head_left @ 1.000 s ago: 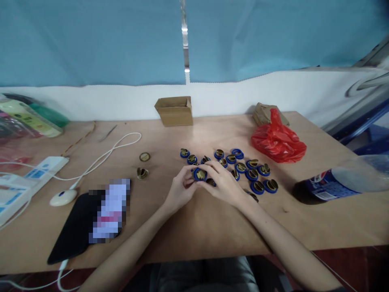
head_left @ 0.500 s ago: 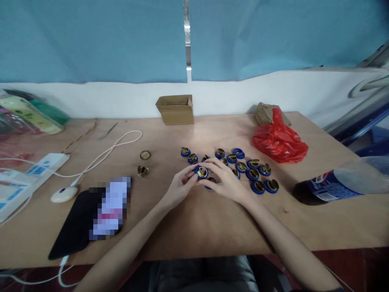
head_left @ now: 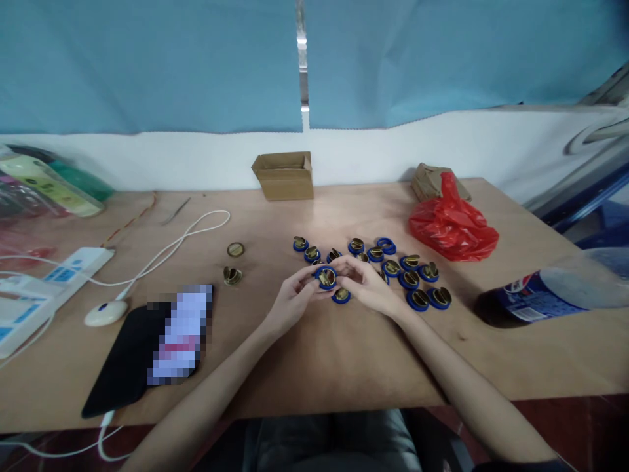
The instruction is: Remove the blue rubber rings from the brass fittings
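Pinching one blue-ringed brass cap [head_left: 325,278] between them, the left hand [head_left: 293,299] and right hand [head_left: 369,288] meet just above the wooden table [head_left: 344,354], near its middle; the fingers of both are curled closed onto the cap's rim. Directly near-side of it lies another ringed cap [head_left: 341,295] on the table. A cluster of ringed caps [head_left: 403,272] spreads behind and to the right of the hands, about a dozen, with one empty blue ring [head_left: 386,246] at its far edge. Two bare brass pieces [head_left: 232,275] lie apart to the left. At the far edge stands an open cardboard box [head_left: 284,175], contents hidden; a red plastic bag [head_left: 452,227] sits far right, its contents hidden. The near strip of table in front of the arms is bare wood.
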`<action>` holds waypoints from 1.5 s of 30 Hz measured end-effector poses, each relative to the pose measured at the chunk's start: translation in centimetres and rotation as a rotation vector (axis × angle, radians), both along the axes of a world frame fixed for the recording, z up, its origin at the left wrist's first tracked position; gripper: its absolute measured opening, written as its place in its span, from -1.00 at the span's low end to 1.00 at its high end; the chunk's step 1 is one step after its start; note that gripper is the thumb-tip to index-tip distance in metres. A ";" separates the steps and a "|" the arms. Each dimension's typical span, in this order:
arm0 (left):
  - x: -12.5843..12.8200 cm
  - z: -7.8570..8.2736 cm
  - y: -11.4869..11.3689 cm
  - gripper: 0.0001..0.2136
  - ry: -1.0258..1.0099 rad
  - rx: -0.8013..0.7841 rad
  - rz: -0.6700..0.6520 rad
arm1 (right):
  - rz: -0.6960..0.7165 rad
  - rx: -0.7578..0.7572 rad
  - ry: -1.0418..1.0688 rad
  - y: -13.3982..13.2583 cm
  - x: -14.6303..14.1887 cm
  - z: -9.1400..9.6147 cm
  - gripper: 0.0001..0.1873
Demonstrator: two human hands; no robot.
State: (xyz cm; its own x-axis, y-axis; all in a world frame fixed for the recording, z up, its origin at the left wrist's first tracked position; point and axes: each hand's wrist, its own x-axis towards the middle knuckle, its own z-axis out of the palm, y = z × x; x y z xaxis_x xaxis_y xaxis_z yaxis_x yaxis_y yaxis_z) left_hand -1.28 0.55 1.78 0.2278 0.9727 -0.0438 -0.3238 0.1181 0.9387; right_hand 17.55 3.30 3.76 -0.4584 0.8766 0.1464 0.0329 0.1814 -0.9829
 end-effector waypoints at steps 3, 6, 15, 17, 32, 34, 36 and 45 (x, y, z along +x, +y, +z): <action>-0.1 0.0 0.2 -0.66 0.019 0.000 -0.005 | -0.006 -0.015 0.015 -0.1 -0.2 -0.3 -0.79; -0.2 0.2 0.2 -0.66 0.033 0.006 -0.003 | -0.011 -0.005 0.019 -0.2 -0.3 -0.2 -0.79; -0.1 0.2 -0.1 -0.63 0.075 -0.023 0.010 | -0.011 0.058 -0.053 -0.5 -0.1 0.0 -0.74; -0.2 0.4 -0.2 -0.63 0.077 -0.020 0.017 | -0.018 0.090 -0.060 -0.6 -0.2 0.0 -0.72; 0.1 0.6 -0.1 -0.66 0.277 0.118 -0.038 | -0.172 0.286 -0.122 -0.6 0.0 1.4 -0.71; 0.0 0.8 -0.1 -0.69 0.318 0.146 -0.028 | -0.166 0.263 -0.094 -0.7 0.0 1.4 -0.71; -0.2 0.9 0.0 -0.70 0.325 0.138 -0.048 | -0.148 0.240 -0.072 -0.8 -0.1 1.5 -0.71; -0.5 0.9 0.4 -0.76 0.205 0.000 -0.113 | -0.044 0.165 -0.029 -1.2 -0.5 0.9 -0.59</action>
State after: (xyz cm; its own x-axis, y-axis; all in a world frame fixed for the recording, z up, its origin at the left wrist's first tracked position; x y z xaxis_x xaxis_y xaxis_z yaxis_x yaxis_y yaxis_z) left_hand -1.75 0.92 2.68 0.3216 0.9415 -0.1008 -0.1112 0.1433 0.9834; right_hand 17.08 2.14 4.66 -0.4263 0.8610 0.2773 0.0718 0.3378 -0.9385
